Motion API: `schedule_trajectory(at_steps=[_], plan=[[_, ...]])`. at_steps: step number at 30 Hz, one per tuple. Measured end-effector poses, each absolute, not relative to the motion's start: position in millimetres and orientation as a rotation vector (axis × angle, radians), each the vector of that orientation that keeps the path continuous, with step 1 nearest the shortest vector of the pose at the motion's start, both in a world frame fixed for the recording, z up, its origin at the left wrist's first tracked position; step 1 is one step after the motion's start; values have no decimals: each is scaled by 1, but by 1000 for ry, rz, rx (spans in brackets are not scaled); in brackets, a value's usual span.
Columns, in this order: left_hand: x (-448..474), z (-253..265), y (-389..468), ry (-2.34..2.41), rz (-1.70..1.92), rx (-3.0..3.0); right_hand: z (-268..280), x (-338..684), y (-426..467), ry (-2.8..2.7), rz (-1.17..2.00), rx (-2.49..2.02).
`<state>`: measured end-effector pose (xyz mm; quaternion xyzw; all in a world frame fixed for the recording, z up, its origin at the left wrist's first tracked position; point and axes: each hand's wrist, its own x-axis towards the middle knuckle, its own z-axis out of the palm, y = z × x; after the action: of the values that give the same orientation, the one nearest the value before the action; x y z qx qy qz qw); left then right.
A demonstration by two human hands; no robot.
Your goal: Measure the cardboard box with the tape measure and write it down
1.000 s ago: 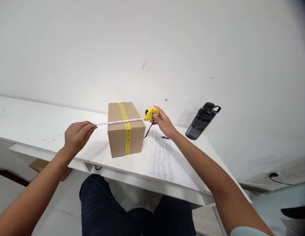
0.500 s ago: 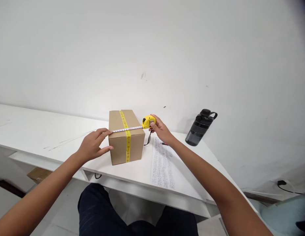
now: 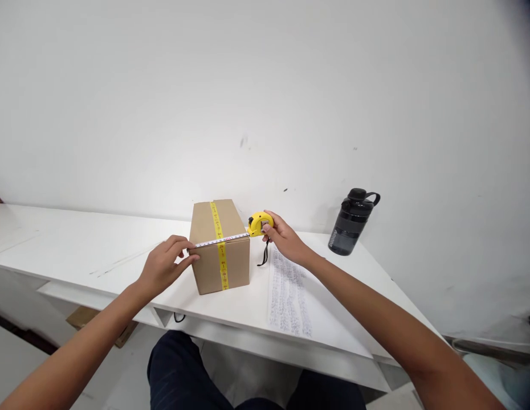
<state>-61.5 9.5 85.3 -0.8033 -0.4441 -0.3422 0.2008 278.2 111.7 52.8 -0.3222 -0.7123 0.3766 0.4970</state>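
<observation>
A brown cardboard box [image 3: 235,265] sealed with a yellow tape strip stands on the white table [image 3: 98,245]. A yellow tape measure [image 3: 259,222] sits in my right hand [image 3: 284,239] at the box's top right corner. Its white blade [image 3: 222,240] runs across the box's front top edge. My left hand [image 3: 166,266] pinches the blade's end at the top left corner, fingers touching the box.
A printed sheet of paper [image 3: 290,285] lies on the table right of the box. A dark water bottle [image 3: 353,222] stands at the back right by the wall. My dark-trousered legs [image 3: 192,376] are under the table edge. Brown cardboard [image 3: 98,324] lies below the table.
My left hand moved right, bringing the blade's end from open air to the box's left corner. The extended blade got shorter. The right hand stayed by the right corner.
</observation>
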Motion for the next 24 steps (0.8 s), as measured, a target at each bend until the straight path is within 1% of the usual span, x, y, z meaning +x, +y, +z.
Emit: schedule_trajectory(at_steps=[5,8,12,16,19,21,24], plan=[[-49,98,-5,-1018,-1049,-2139,69,282,82,-1715,1009,-699],[-33,104,-16,-770,-1009,-2077,78,280,55,-1654,1170,-630],[0,104,-30,-468,-900,-2140,81,273,15,-1606,1379,-538],[33,99,-29,-277,-914,-2169,76,273,-10,-1548,1456,-481],[47,94,-14,-427,-916,-2104,71,280,-11,-1448,1358,-510],[53,91,1,-752,-847,-2034,70,286,-5,-1351,1257,-566],[58,88,20,-1268,-636,-1970,68,294,8,-1210,1147,-664]])
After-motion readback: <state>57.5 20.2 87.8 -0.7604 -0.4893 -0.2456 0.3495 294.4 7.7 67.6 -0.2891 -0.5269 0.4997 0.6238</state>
